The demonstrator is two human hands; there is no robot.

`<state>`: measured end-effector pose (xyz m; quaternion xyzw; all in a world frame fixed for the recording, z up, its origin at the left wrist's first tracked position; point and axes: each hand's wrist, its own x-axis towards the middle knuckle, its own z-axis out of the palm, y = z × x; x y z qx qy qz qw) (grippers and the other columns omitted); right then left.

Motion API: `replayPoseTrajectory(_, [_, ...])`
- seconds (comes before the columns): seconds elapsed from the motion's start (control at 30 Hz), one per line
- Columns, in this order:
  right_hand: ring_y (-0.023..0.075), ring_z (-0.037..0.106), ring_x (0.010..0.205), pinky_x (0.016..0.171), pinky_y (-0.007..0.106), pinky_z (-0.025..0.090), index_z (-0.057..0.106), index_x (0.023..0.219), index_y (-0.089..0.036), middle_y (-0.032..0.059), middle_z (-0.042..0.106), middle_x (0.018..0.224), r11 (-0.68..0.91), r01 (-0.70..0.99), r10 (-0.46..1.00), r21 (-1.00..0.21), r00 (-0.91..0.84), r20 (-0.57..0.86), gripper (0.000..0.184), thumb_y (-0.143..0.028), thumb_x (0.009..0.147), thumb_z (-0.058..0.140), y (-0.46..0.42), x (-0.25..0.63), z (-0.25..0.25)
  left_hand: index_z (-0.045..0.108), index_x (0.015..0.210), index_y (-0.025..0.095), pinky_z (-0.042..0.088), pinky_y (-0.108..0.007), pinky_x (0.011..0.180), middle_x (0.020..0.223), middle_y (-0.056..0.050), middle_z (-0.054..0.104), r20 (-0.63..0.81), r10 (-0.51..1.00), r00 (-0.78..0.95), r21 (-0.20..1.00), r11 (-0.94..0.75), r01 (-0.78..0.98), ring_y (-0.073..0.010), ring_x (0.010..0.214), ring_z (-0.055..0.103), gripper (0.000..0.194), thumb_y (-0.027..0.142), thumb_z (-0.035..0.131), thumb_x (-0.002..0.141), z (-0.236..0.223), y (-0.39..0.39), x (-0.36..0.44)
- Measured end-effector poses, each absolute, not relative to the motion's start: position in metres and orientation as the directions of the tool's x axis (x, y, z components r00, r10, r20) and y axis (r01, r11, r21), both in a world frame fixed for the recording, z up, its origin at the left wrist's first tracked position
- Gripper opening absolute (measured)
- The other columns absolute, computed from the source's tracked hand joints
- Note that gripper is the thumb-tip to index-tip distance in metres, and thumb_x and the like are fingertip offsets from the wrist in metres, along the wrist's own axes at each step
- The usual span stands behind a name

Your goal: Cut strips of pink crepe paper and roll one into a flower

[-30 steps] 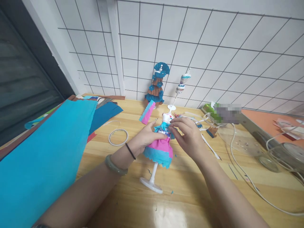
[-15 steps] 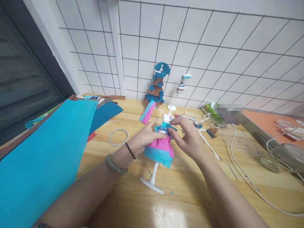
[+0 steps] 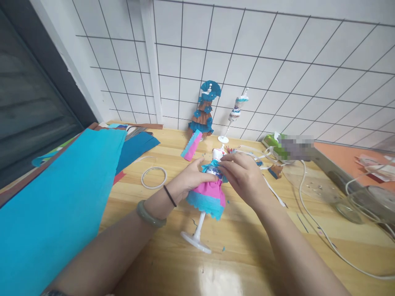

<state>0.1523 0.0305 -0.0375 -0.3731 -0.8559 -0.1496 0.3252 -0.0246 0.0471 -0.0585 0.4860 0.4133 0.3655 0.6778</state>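
A small white dress-form mannequin on a round-based stand wears a pink and light-blue crepe paper skirt with a scalloped hem. Around its chest runs a blue crepe paper strip. My left hand is wrapped round the waist from the left, its thumb across the front. At the right side of the chest my right hand is closed, thumb and fingertips pinched on the blue strip. The fingers hide part of the strip and the torso.
Behind stand a mannequin in a blue and brown paper dress and another mannequin. A pink-blue paper piece and a tape roll lie nearby. Blue paper sheets fill the left; a white cable curves at right.
My right thumb and fingers have come together on the blue strip. The mannequin has tilted slightly, its base shifting a little to the left.
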Motion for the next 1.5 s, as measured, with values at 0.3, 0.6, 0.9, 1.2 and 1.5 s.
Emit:
replayPoseTrajectory(0.3, [0.0222,0.055,0.080,0.069,0.037,0.044,0.056,0.102,-0.019,0.0083,0.062,0.086,0.635,0.766,0.651,-0.101,-0.461,0.603,0.019,-0.023,0.084,0.052,0.020,0.145,-0.030,0.045,0.122,0.019,0.049,-0.027,0.069,0.095,-0.006,0.064,-0.183,0.872,0.455,0.963,0.253,-0.098,-0.0176,0.080,0.063,0.070,0.016,0.075,0.059,-0.055,0.046,-0.023])
replayPoseTrajectory(0.6, [0.0247,0.053,0.085,0.073,0.039,0.041,0.051,0.112,-0.019,0.0085,0.061,0.093,0.644,0.764,0.662,-0.042,-0.530,0.530,0.036,-0.017,0.076,0.053,0.013,0.142,-0.024,0.032,0.132,0.020,0.049,-0.028,0.072,0.094,-0.006,0.064,-0.179,0.897,0.404,0.965,0.239,-0.105,-0.0184,0.084,0.062,0.087,0.016,0.076,0.058,-0.057,0.046,-0.024])
replayPoseTrajectory(0.9, [0.0247,0.053,0.093,0.074,0.038,0.041,0.052,0.112,-0.013,0.0114,0.060,0.101,0.601,0.796,0.633,0.075,-0.531,0.563,0.037,-0.008,0.075,0.050,0.019,0.145,-0.030,0.034,0.131,0.019,0.049,-0.029,0.074,0.094,-0.005,0.064,-0.131,0.917,0.378,0.975,0.187,-0.117,-0.0179,0.082,0.062,0.089,0.017,0.080,0.055,-0.055,0.046,-0.022])
replayPoseTrajectory(1.2, [0.0216,0.053,0.081,0.066,0.034,0.040,0.057,0.105,-0.013,0.0101,0.062,0.089,0.576,0.795,0.596,0.193,-0.569,0.566,0.022,-0.014,0.085,0.047,0.022,0.149,-0.032,0.027,0.136,0.018,0.049,-0.031,0.074,0.095,-0.007,0.065,-0.150,0.912,0.382,0.984,0.177,-0.036,-0.0195,0.081,0.063,0.093,0.016,0.078,0.058,-0.051,0.042,-0.022])
replayPoseTrajectory(1.5, [0.0198,0.052,0.075,0.064,0.032,0.039,0.055,0.106,-0.012,0.0094,0.062,0.084,0.585,0.781,0.550,0.219,-0.580,0.601,0.022,-0.014,0.087,0.045,0.023,0.149,-0.036,0.029,0.134,0.018,0.049,-0.033,0.077,0.095,-0.007,0.066,-0.117,0.909,0.400,0.986,0.155,-0.062,-0.0194,0.083,0.063,0.091,0.016,0.078,0.058,-0.054,0.044,-0.022])
